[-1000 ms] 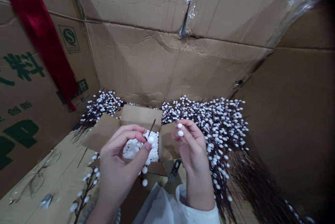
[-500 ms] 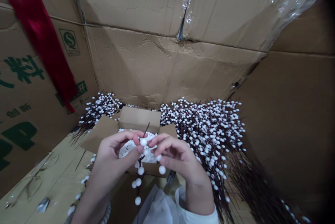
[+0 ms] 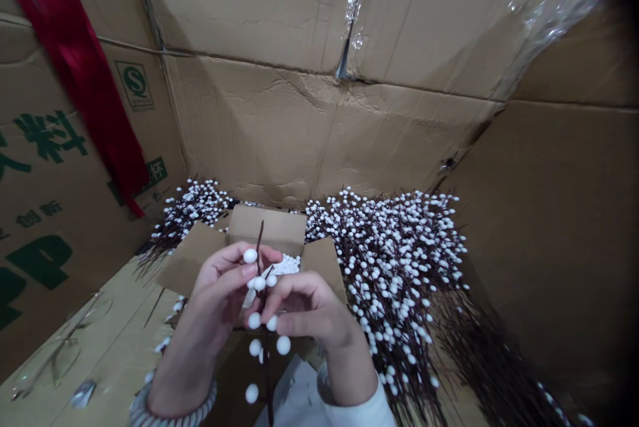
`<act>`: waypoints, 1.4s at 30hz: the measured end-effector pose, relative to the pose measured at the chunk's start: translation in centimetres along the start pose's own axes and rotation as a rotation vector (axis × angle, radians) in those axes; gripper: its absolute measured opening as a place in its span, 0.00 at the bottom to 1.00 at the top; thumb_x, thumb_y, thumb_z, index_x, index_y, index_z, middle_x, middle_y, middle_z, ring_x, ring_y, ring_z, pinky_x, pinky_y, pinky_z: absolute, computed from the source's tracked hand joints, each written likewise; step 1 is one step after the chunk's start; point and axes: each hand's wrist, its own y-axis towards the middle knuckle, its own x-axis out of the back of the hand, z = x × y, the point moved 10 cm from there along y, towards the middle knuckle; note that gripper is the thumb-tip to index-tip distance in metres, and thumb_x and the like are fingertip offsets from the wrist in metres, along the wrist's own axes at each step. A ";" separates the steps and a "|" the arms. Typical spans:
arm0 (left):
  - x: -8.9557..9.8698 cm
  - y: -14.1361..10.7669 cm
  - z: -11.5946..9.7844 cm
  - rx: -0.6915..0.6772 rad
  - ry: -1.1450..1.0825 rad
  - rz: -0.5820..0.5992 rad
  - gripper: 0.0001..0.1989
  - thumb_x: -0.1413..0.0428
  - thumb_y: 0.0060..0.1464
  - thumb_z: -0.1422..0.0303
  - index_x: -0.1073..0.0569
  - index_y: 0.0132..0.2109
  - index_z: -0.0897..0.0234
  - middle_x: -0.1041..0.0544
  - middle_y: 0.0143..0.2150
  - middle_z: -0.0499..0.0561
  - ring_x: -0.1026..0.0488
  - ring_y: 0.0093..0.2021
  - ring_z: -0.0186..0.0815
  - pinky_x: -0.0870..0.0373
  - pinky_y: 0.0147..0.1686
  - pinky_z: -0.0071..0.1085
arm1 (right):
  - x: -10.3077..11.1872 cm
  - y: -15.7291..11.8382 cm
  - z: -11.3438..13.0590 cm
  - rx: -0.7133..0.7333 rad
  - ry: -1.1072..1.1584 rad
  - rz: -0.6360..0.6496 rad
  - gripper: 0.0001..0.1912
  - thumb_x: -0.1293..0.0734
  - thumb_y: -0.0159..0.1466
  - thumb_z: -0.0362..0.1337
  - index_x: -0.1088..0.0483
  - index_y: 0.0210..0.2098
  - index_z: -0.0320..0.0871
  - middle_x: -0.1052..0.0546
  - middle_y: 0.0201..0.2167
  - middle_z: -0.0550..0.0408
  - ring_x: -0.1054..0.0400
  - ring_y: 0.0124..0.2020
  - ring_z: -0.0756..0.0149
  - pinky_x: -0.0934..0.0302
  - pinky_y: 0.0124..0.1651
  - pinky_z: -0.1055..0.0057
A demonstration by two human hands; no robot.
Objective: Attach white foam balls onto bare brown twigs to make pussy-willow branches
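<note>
A dark brown stem with white foam berries [image 3: 259,283] stands nearly upright between my hands. My left hand [image 3: 214,297] is closed around its upper part, thumb and fingers at the stem just below the top berry. At mid-stem, my right hand [image 3: 312,310] pinches a white berry [image 3: 271,322] between thumb and forefinger. More berries hang along the lower stem. Behind the hands, an open small cardboard box [image 3: 267,224] contains loose white berries [image 3: 287,265]; the hands cover much of its opening.
Large bundles of white-berried stems [image 3: 394,261] lie at the right, with bare dark stems [image 3: 494,354] beyond. Another bundle [image 3: 192,211] is at back left. Eyeglasses [image 3: 60,350] rest on the table at left. Cardboard walls [image 3: 259,121] surround the space; a red ribbon [image 3: 90,74] hangs left.
The stem's top has shifted left and stands more upright. My right hand has moved left and slightly down to a berry on the stem. My left hand still holds the stem.
</note>
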 end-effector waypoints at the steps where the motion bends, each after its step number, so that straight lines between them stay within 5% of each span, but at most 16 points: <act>1: 0.1 0.0 -0.1 -0.003 0.010 -0.008 0.06 0.34 0.41 0.67 0.18 0.31 0.62 0.20 0.30 0.49 0.32 0.17 0.27 0.35 0.14 0.21 | 0.2 -0.1 0.0 -0.010 0.010 -0.033 0.11 0.22 0.49 0.42 0.22 0.28 0.44 0.20 0.27 0.56 0.26 0.29 0.67 0.32 0.36 0.70; 5: 0.3 0.1 -0.6 -0.039 -0.022 -0.035 0.04 0.33 0.39 0.67 0.19 0.26 0.62 0.19 0.28 0.49 0.27 0.21 0.31 0.29 0.18 0.22 | 1.0 -0.4 0.4 -0.021 0.016 -0.153 0.10 0.22 0.49 0.41 0.22 0.28 0.45 0.21 0.27 0.57 0.28 0.25 0.70 0.35 0.28 0.74; 10: 1.0 0.0 -1.3 -0.135 -0.146 -0.101 0.02 0.33 0.41 0.67 0.18 0.25 0.59 0.16 0.30 0.49 0.21 0.32 0.34 0.23 0.32 0.22 | 1.6 -1.0 2.1 0.068 -0.161 -0.305 0.04 0.25 0.53 0.35 0.22 0.28 0.46 0.22 0.29 0.59 0.29 0.28 0.71 0.35 0.34 0.74; 14: 0.6 0.3 -1.0 -0.119 -0.106 -0.082 0.07 0.31 0.39 0.68 0.17 0.29 0.62 0.17 0.28 0.49 0.22 0.27 0.31 0.24 0.27 0.20 | 1.4 -1.5 3.6 0.154 -0.391 -0.403 0.03 0.28 0.56 0.32 0.23 0.30 0.47 0.22 0.32 0.59 0.29 0.34 0.69 0.36 0.38 0.73; 26: 1.9 -1.1 -1.9 -0.290 0.045 -0.325 0.06 0.31 0.41 0.69 0.20 0.30 0.61 0.18 0.30 0.45 0.23 0.29 0.28 0.26 0.29 0.18 | -0.5 -1.8 4.8 0.195 -0.718 -0.413 0.06 0.30 0.58 0.28 0.23 0.32 0.45 0.22 0.33 0.59 0.28 0.36 0.69 0.37 0.40 0.75; 34: 2.2 -1.0 -1.3 -0.250 0.027 -0.380 0.07 0.33 0.43 0.67 0.22 0.30 0.63 0.20 0.27 0.46 0.25 0.27 0.28 0.28 0.27 0.20 | 0.1 -2.3 5.3 0.212 -0.628 -0.382 0.06 0.28 0.58 0.32 0.20 0.33 0.49 0.24 0.38 0.57 0.29 0.43 0.67 0.36 0.48 0.72; 38: 1.0 -0.4 -0.9 -0.207 -0.029 -0.290 0.09 0.31 0.39 0.67 0.22 0.27 0.64 0.22 0.26 0.45 0.26 0.25 0.28 0.29 0.26 0.19 | 3.2 -3.4 6.1 0.290 -0.456 -0.555 0.06 0.28 0.57 0.33 0.20 0.32 0.51 0.24 0.36 0.57 0.29 0.36 0.69 0.34 0.36 0.74; 42: -1.0 -0.2 0.4 -0.100 -0.033 -0.111 0.09 0.33 0.43 0.64 0.22 0.29 0.65 0.24 0.27 0.46 0.28 0.26 0.28 0.30 0.26 0.21 | 6.0 -4.6 6.0 0.387 -0.220 -0.757 0.09 0.26 0.54 0.32 0.22 0.34 0.50 0.21 0.31 0.59 0.28 0.33 0.71 0.33 0.35 0.76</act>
